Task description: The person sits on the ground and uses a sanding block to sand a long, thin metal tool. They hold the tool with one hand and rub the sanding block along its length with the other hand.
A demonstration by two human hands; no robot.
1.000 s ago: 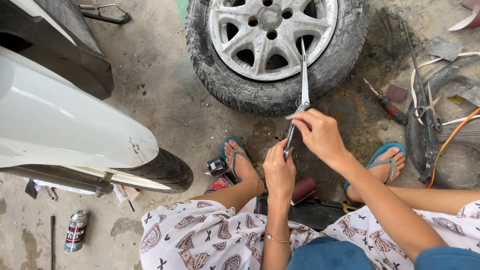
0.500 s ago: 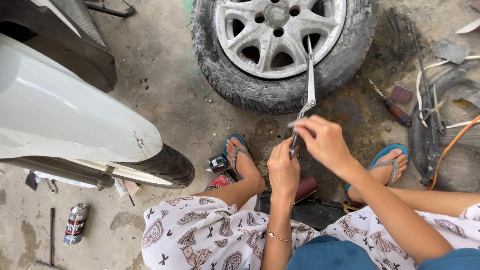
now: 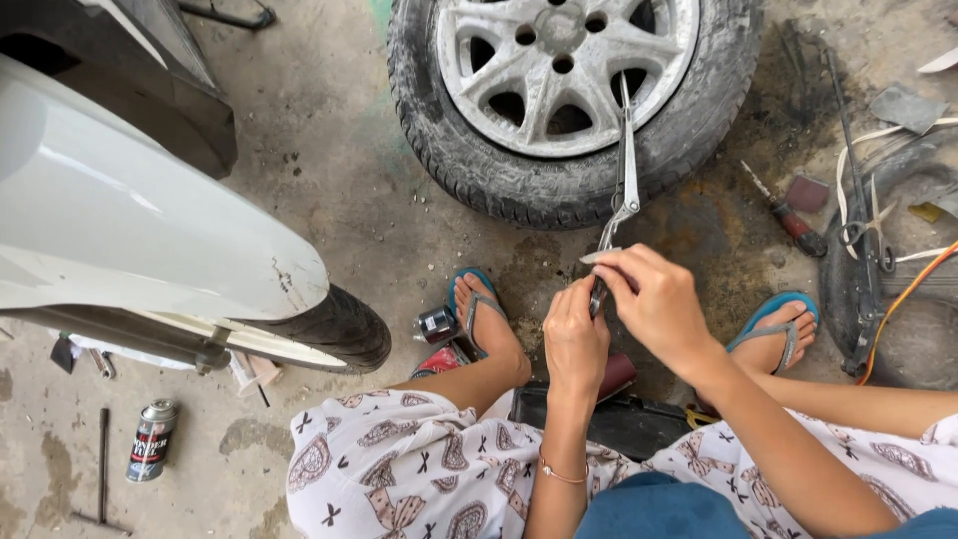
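I sit low on the ground with both hands in front of me. My left hand (image 3: 576,334) grips the dark handle end of a long metal tool (image 3: 626,170) that points up toward a car wheel (image 3: 569,100) lying flat on the concrete. My right hand (image 3: 654,299) pinches the same tool just above the left hand, where a small pale strip sticks out sideways. The tool's shiny tip reaches over the silver alloy rim. My feet in blue flip-flops (image 3: 474,309) rest either side of my hands.
A white motorcycle fender and its front tyre (image 3: 329,324) fill the left. A spray can (image 3: 152,439) and a metal rod lie bottom left. A screwdriver (image 3: 788,215), tools, a tyre tube and an orange hose (image 3: 898,299) lie at the right. A dark box sits under my knees.
The tool has shifted slightly right and higher over the rim. Both hands stay on its lower end, the right hand now working fingers at the pale strip.
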